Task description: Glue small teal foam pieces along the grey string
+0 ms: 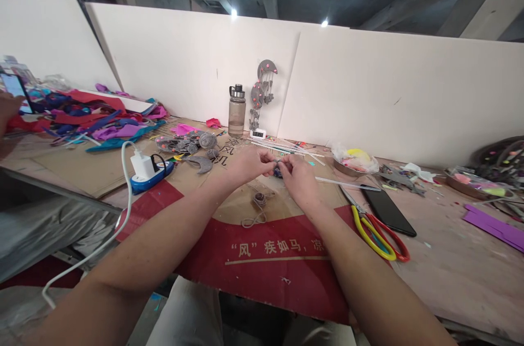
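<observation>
My left hand [251,165] and my right hand [302,178] meet above the cardboard sheet, fingers pinched together. Between the fingertips shows a small dark bluish piece [277,171], mostly hidden, so its kind is unclear. Just below lies a loose coil of grey cord [259,201] around a dark centre, one end trailing on the cardboard. Thin white sticks [282,147] lie beyond my hands, and a clear stick [347,183] lies right of my right hand. Left of my left hand are a grey crescent [201,163] and grey pieces with pink dots [180,143].
Scissors with red and yellow handles [379,234] and a black phone [388,210] lie at right. A water bottle [236,111] stands by the white board [172,57]. At left are a blue power strip [149,178], its white cable [126,182] and colourful fabric scraps [94,117].
</observation>
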`<state>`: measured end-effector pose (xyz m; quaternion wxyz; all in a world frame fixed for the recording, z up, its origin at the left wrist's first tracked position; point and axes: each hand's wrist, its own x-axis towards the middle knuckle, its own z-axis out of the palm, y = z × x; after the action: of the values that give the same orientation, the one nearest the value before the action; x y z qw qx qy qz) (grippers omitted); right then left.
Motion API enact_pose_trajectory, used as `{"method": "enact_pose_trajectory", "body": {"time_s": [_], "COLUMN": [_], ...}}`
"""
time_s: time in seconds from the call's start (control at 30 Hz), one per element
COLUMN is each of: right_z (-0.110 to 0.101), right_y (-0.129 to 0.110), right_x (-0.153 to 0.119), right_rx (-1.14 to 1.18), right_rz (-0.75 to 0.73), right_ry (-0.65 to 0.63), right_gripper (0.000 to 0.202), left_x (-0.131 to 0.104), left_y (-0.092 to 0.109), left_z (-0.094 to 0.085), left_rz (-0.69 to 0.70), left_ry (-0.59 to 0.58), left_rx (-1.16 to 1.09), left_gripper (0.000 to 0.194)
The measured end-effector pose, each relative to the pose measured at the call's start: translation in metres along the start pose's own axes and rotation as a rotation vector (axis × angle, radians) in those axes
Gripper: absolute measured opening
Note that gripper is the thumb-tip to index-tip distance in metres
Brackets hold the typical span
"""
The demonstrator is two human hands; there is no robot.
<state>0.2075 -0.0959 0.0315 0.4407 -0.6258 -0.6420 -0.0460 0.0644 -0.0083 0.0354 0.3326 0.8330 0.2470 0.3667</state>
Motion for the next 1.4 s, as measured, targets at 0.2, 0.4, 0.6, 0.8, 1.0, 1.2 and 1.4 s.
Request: {"method": "enact_pose_trajectory", "body": {"time_s": [0.2, 0.4, 0.6, 0.8, 1.0, 1.2, 1.4], "right_z": [0.002, 0.004, -0.002, -0.018, -0.034, -0.017, -0.018], "right_y": [-0.001, -0.008, -0.031, -0.046, 0.008, 0.062, 0.036], "right_x": [-0.002, -0.009, -0.019, -0.023, 0.002, 0.002, 0.003], "right_rx": [0.120, 0.155, 0.210, 0.322, -0.071, -0.333, -0.317], "right_rz": [0.086, -0.057, -0.214, -0.403, 0.074, 0.271, 0.431], "right_ry": [-0.012, -0.174, -0.280, -0.601, -0.094, -0.262, -0.271], "right_gripper": [0.028, 0.020, 0.025, 0.033, 0.037, 0.034, 0.017], "left_x": [0.006, 0.014, 0.022, 0.024, 0.021, 0.019, 0.017], "left_y": [-0.009, -0.021, -0.033, -0.034, -0.026, -0.020, -0.019], "left_z": [-0.003, -0.018, -0.040, -0.055, -0.053, -0.050, -0.043], "left_rz": [-0.041, -0.085, -0.092, -0.096, -0.071, -0.032, -0.058], "left_ry": [0.154, 0.370, 0.584, 0.719, 0.631, 0.590, 0.542], "left_rx": [-0.091, -0.319, -0.647, -0.871, -0.820, -0.816, -0.869], "left_gripper": [0.006, 0.012, 0.023, 0.019, 0.028, 0.029, 0.029]}}
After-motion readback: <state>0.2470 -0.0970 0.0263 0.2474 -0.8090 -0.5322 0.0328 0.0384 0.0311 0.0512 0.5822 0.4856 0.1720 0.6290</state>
